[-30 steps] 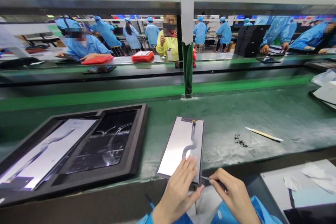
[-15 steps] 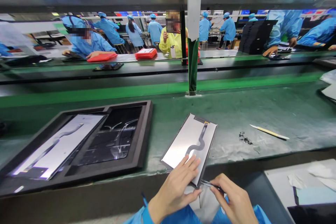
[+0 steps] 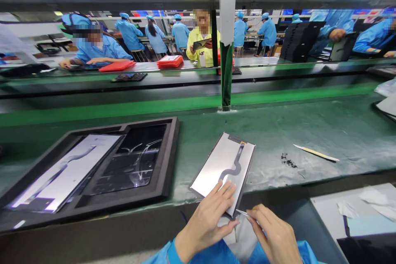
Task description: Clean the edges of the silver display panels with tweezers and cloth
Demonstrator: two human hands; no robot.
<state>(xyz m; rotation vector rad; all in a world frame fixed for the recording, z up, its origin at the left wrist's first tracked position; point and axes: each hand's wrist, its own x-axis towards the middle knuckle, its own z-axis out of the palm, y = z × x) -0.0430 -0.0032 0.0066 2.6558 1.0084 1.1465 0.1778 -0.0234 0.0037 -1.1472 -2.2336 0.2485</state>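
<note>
A silver-backed display panel (image 3: 229,161) with a grey curving flex cable lies at the front edge of the green bench, its near corner past the edge. My left hand (image 3: 208,218) rests on its lower part, fingers spread flat on the silver back and thumb by the near corner. In my right hand (image 3: 272,229) a pair of thin metal tweezers (image 3: 242,212) is pinched, the tip at the panel's near right corner. Whether the tip grips anything is too small to tell.
A black foam tray (image 3: 173,152) on the left holds another silver panel (image 3: 71,169) and a dark glossy one (image 3: 133,161). Black scraps (image 3: 288,161) and a yellow-handled blade (image 3: 317,153) lie right. A post (image 3: 227,70) stands mid-bench; people work beyond.
The tweezers have shifted slightly and tilt differently at the panel's corner. My left hand stays put. Across the bench, the person in yellow has lowered a dark panel, and another person lifts one.
</note>
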